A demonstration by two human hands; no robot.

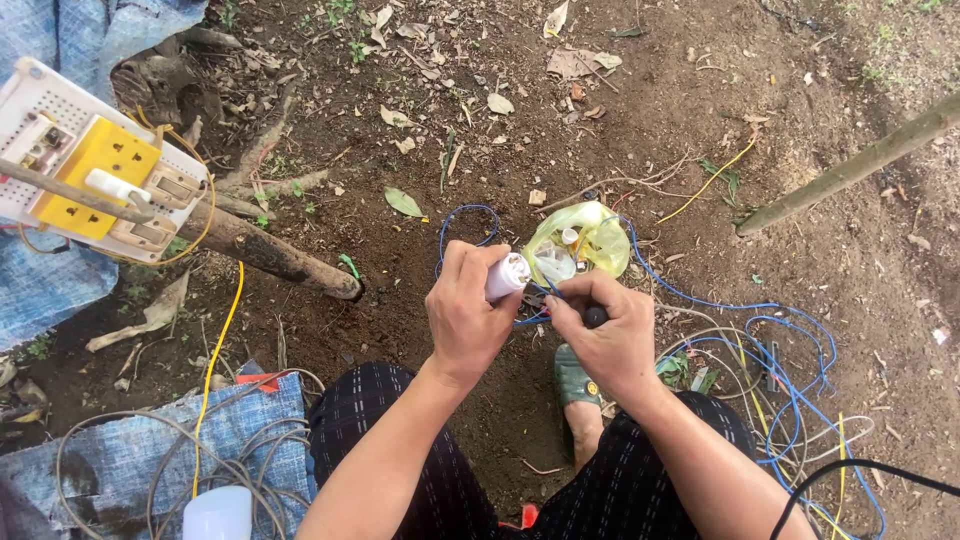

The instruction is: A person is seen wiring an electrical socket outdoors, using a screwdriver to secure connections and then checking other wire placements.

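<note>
Closest to us, our knees in dark dotted trousers [400, 440] frame the work, and a foot in a green sandal [575, 385] rests on the bare soil just below the right hand. Our left hand [462, 318] is closed firmly around a white cylindrical lamp holder [505, 275], fingers wrapped fully so only its end shows past the thumb. Our right hand [605, 335] is shut on a dark-handled tool [595, 318], probably a small screwdriver, though we cannot tell its tip; the same fingers pinch a thin blue wire [535, 318] just beside the holder's end. To do this well, we judge that we keep the holder steady in the left fist, hold the wire short near the pinch so it does not spring away, and work slowly, since the loose soil below would swallow any small screw. Just beyond the grip lies a yellow plastic bag [590, 240] with small parts inside, touching the blue wire loops. To the right of the grip, blue and grey cables [790, 350] tangle across the ground. Farther off to the left, a white board with yellow sockets [95, 170] leans by a dark root [270, 252], and a bare stick [850, 170] slants beyond on the right.
</note>
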